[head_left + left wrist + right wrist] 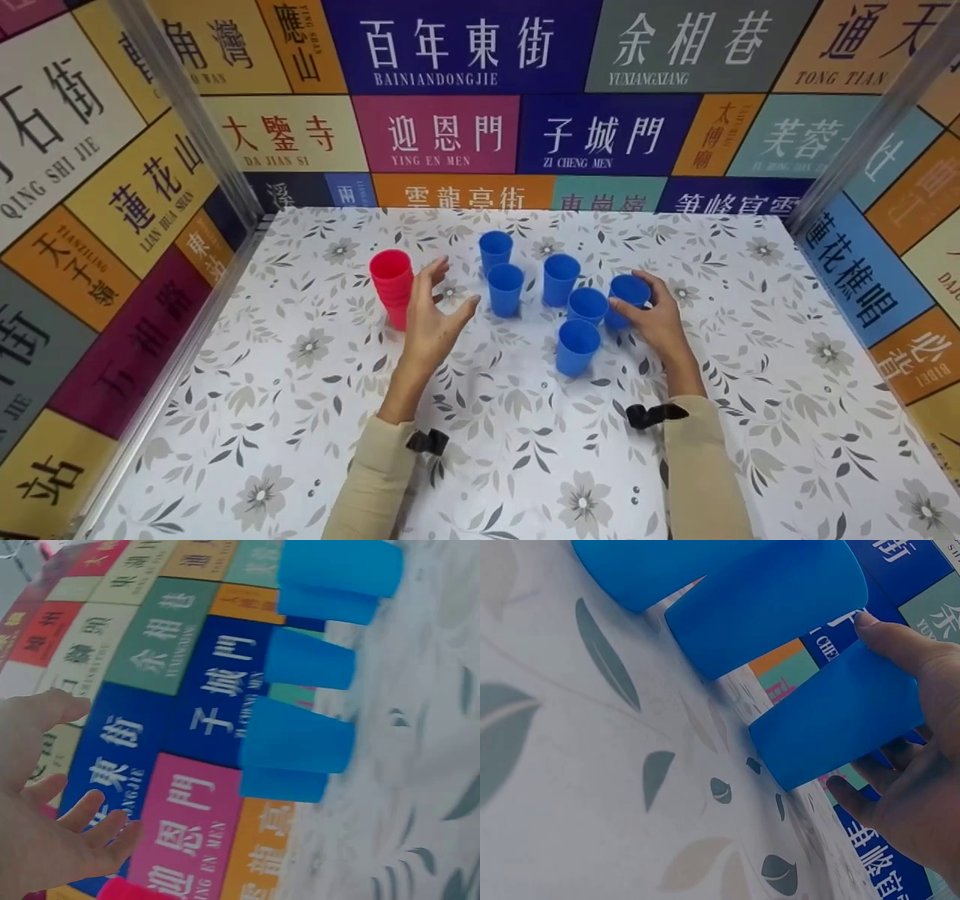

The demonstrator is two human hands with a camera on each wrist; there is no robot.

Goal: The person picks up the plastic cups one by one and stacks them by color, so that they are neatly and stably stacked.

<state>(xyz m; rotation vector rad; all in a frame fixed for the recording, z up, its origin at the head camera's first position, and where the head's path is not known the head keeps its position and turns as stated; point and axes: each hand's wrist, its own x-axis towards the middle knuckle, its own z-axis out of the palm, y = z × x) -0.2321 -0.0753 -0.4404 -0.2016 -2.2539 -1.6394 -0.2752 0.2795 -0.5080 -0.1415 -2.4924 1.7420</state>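
Toward the right of the group, my right hand [661, 322] grips a blue cup [627, 306] between thumb and fingers; in the right wrist view this held cup [840, 716] stands on the table. My left hand [431, 322] is raised with fingers spread and holds nothing, just right of a stack of red cups [388, 285], partly covering it. Between the hands stand several more blue cups, among them a rear one [496, 251], one in front of it [505, 291], a middle one [562, 281] and a nearest one [577, 349]. All have their mouths up.
A white table [247, 420] with a leaf-and-flower print carries everything. Panels of coloured name signs [439, 135] rise behind it and on both sides. Dark straps [429, 442] sit on both sleeves.
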